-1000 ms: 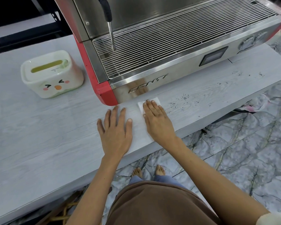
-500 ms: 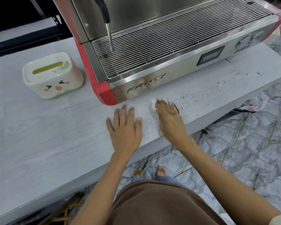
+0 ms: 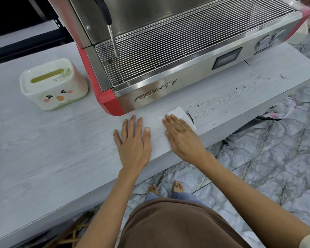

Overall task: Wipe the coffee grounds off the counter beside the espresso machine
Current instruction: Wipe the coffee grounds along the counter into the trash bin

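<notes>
Head view. The right hand lies flat, fingers straight, pressing a white tissue onto the counter just in front of the machine. The left hand also lies flat and relaxed on the counter, holding nothing, just beside the tissue's left edge. The grounds lie to the right of the right hand: a short dark ridge touches the tissue's right edge, loose specks sit a little beyond it, and a thinner scatter runs further right along the counter toward its far end. The trail's long axis thus follows the machine's front, left to right. The right hand is the nearer one (the left is well apart from any grounds). A further wipe would probably have to travel rightward along that axis. A tissue box stands to the machine's left.
</notes>
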### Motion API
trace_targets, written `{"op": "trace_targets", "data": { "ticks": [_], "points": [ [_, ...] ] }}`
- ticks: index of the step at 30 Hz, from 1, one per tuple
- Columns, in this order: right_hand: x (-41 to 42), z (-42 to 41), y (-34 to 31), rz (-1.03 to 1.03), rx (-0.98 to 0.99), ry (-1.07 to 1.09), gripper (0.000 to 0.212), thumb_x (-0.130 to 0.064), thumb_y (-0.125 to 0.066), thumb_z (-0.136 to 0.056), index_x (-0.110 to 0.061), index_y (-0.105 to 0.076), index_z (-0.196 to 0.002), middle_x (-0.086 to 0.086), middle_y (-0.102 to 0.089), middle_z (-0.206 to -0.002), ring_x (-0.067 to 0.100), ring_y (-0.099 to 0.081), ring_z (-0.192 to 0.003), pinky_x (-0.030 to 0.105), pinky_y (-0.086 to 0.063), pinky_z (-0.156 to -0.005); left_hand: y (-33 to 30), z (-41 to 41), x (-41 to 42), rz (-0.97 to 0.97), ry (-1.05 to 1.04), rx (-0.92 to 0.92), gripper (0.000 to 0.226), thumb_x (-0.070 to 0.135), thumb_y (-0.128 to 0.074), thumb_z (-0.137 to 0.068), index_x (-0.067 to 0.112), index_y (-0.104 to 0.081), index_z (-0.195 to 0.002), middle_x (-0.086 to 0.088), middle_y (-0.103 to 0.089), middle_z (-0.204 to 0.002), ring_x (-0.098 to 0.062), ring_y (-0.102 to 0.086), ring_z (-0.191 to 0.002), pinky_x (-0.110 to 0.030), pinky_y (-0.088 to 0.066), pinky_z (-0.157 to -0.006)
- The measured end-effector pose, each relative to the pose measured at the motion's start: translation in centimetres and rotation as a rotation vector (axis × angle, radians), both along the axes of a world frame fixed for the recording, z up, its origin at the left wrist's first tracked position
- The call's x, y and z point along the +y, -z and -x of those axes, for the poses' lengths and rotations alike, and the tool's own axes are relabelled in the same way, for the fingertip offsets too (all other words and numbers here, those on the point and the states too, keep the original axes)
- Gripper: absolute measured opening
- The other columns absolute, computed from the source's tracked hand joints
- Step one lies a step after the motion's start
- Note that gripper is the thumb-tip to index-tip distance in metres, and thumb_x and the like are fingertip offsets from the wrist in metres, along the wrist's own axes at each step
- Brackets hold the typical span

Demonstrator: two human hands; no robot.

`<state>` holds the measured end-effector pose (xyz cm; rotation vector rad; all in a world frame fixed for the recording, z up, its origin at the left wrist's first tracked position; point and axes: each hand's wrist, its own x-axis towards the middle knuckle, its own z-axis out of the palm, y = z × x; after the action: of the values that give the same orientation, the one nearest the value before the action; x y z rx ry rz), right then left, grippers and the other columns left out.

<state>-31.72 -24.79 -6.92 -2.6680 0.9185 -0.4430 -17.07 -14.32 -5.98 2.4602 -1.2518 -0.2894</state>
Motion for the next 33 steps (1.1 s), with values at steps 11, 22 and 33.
{"op": "trace_targets", "data": {
  "ticks": [11,22,33],
  "points": [
    [-3.7,1.7,-1.9,-0.093,-0.296,0.150,0.036,-0.016,-0.054,-0.096,-0.001,-0.056,-0.128,0.013,-0.054,-0.137,0.025,-0.046,-0.131,0.036,-0.038,-0.108,0.2,0.3,-0.2,-0.002,-0.004,-0.025,0.062,0.053,-0.011,-0.103,0.028,-0.029,-0.157,0.006,-0.017,-0.168,-0.016,-0.006,-0.155,-0.053,0.003,-0.124],
    [-3.6,-0.6,-0.6,0.023,-0.323,0.188,0.007,-0.001,-0.064,-0.086,0.001,-0.068,-0.091,0.014,-0.068,-0.100,0.032,-0.059,-0.095,0.044,-0.050,-0.083,0.3,0.2,-0.2,-0.006,-0.004,-0.032,0.060,0.052,-0.013,-0.103,0.029,-0.029,-0.156,0.007,-0.018,-0.167,-0.016,-0.007,-0.155,-0.053,0.001,-0.124],
    [0.7,-3.7,0.5,-0.027,-0.167,-0.023,0.037,-0.022,-0.046,-0.096,-0.002,-0.060,-0.124,0.015,-0.058,-0.133,0.029,-0.049,-0.129,0.044,-0.037,-0.109,0.1,0.2,-0.3,0.033,-0.029,-0.016,0.060,0.050,-0.012,-0.103,0.028,-0.034,-0.154,0.009,-0.022,-0.166,-0.014,-0.011,-0.154,-0.052,-0.001,-0.124]
  ]
}}
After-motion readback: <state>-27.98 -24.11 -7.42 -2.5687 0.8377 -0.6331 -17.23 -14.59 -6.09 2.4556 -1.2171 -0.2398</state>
